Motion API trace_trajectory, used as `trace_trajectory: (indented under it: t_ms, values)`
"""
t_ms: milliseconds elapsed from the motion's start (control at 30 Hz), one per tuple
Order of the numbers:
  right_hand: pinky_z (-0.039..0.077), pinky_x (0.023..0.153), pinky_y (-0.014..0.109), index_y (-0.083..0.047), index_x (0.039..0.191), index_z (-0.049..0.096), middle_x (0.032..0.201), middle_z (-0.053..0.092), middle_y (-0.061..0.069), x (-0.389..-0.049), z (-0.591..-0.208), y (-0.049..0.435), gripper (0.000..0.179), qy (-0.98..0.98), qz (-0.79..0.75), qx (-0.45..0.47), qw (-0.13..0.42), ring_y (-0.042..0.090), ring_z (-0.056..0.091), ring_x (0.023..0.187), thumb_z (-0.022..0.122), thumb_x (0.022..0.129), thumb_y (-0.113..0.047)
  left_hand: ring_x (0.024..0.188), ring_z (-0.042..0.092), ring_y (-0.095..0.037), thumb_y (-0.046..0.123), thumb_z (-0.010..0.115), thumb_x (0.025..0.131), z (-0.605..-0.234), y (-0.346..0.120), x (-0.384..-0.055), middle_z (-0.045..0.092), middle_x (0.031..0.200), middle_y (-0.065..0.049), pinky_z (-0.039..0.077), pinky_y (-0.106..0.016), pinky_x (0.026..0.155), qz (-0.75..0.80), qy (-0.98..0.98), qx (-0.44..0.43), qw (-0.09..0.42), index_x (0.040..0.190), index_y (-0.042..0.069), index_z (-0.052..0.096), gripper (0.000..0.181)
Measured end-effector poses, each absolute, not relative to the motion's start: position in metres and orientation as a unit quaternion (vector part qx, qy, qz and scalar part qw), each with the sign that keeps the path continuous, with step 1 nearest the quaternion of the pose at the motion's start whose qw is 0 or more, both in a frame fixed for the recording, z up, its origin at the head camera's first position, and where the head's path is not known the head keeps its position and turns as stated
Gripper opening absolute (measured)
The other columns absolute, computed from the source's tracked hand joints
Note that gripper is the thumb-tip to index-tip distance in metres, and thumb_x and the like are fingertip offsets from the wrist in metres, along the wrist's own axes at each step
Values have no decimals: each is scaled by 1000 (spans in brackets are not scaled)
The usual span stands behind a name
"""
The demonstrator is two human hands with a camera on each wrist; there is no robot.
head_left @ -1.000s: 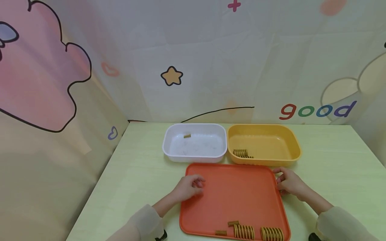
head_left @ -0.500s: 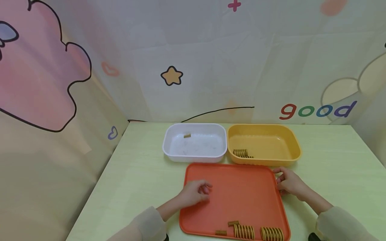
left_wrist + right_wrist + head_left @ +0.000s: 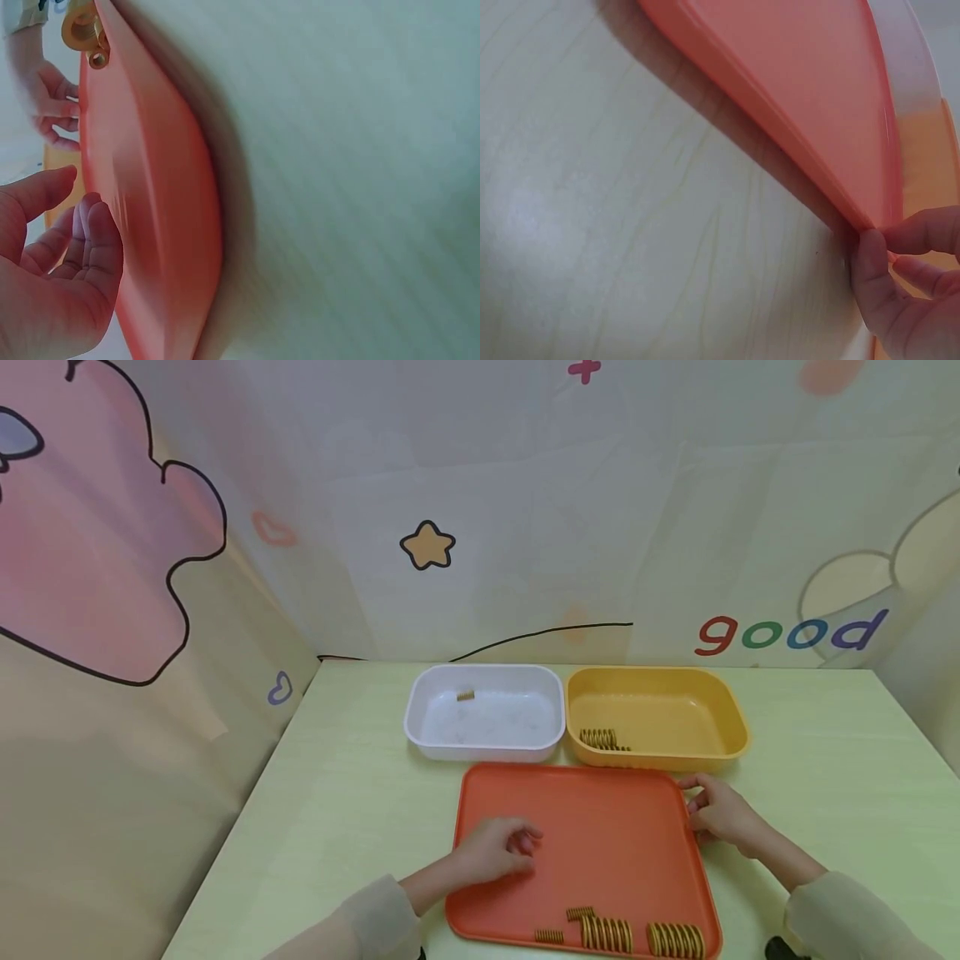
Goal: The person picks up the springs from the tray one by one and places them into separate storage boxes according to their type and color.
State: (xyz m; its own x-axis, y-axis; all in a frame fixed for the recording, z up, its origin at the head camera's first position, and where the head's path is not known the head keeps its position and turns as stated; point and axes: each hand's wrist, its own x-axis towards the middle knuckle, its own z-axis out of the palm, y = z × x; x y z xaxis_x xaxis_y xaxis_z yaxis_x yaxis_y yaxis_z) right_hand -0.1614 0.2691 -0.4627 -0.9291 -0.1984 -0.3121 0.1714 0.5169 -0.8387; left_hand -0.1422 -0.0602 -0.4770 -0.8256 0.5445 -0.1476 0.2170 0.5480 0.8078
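A red-orange tray (image 3: pixel 585 827) lies on the table. Near its front edge rest two large brass coil springs (image 3: pixel 607 935) and two small springs (image 3: pixel 550 936). My left hand (image 3: pixel 497 852) hovers over the left part of the tray. In the left wrist view, the left hand (image 3: pixel 71 262) has its thumb and fingertips apart, with nothing between them. At the tray's far right corner is my right hand (image 3: pixel 718 814). The right wrist view shows the right hand (image 3: pixel 911 289) pinching that corner between thumb and index finger.
Behind the tray stands a white bin (image 3: pixel 487 752) with one small spring (image 3: pixel 466 695). Beside it, a yellow bin (image 3: pixel 675 760) holds a large spring (image 3: pixel 597 738) and a small one at its front left. A printed cloth (image 3: pixel 525 527) hangs behind the table.
My left hand has moved to the right and a little nearer over the tray. The right hand stays at the tray's corner, and the springs lie where they were.
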Motion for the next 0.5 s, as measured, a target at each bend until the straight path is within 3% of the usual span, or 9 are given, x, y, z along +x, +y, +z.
trace_trajectory:
  t_ms: [500]
  values:
    - [47, 50, 30, 13, 118, 31, 76, 44, 10, -162, -465, 269, 49, 852, -488, -1, 192, 17, 47, 58, 49, 73, 10, 70, 49, 3, 13, 70, 74, -476, -48, -133, 58, 83, 8, 44, -11, 63, 377, 863, 261, 213, 104, 9, 60, 32]
